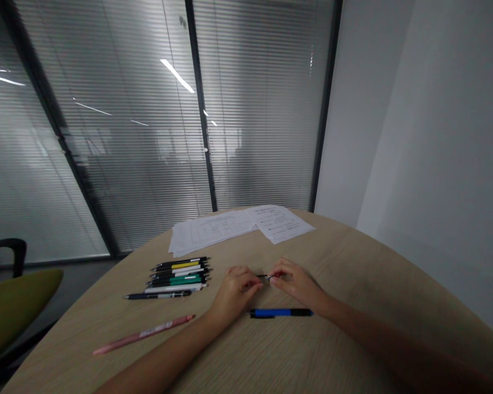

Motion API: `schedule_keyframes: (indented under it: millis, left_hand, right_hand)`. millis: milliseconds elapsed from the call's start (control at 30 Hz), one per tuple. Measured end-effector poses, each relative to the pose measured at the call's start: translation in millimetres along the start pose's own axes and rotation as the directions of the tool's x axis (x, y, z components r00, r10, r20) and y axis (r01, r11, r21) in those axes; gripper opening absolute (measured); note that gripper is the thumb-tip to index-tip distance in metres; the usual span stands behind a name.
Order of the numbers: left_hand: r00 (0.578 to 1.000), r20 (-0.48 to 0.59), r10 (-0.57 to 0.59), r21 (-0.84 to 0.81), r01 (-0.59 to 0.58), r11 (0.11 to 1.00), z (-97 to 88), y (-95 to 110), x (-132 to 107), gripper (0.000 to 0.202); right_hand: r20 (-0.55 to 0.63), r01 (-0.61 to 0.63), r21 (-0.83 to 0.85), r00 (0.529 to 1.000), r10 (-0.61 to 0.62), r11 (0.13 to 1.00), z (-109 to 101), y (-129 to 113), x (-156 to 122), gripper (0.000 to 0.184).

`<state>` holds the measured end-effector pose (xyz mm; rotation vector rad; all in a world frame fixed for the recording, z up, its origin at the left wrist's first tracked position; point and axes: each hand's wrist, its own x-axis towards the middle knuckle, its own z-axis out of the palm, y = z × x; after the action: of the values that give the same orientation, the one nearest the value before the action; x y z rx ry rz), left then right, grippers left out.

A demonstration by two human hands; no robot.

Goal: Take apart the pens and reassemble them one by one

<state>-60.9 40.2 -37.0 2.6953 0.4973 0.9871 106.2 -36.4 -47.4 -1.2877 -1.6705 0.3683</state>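
Both hands meet over the middle of the table. My left hand (pixel 239 287) is closed in a pinch, and a thin dark rod (pixel 262 275), like part of a pen, runs from its fingertips to my right hand (pixel 292 282). The right fingers pinch the rod's other end, where a small shiny bit shows; most of the piece is hidden by the fingers. Just below the hands lies a blue pen with black ends (pixel 281 312), touched by neither. A pink pen (pixel 148 332) rests at a slant left of my left forearm.
Several pens (pixel 181 279), black, yellow, white and green, lie side by side to the left. Printed sheets of paper (pixel 213 230) spread along the far part of the round wooden table (pixel 353 262). A green chair (pixel 20 306) stands at the left, and a white wall rises at the right.
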Motion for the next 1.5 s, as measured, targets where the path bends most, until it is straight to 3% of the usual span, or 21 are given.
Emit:
schedule_keyframes:
  millis: [733,933,1167,1500]
  left_hand:
    - [0.999,0.015,0.046,-0.017,-0.046,0.999,2.0,-3.6,-1.6,0.009]
    - [1.0,0.018,0.011,-0.024,-0.01,1.0,-0.9,-2.2,-1.0,0.009]
    - [0.998,0.0,-0.068,-0.022,0.068,0.997,-0.1,-6.8,-0.6,0.008]
    - [0.984,0.038,-0.175,-0.075,0.178,0.981,4.8,-14.4,-1.3,0.011]
  right_hand:
    - [0.023,0.051,-0.16,0.999,-0.048,0.986,4.3,-1.2,-2.5,0.008]
    - [0.013,0.091,-0.188,0.996,-0.09,0.978,3.6,-0.2,-2.0,0.006]
    - [-0.037,0.033,-0.278,0.998,-0.045,0.96,-16.5,14.9,6.2,0.009]
    - [0.16,0.05,-0.579,0.986,0.053,0.814,-55.1,31.9,16.9,0.013]
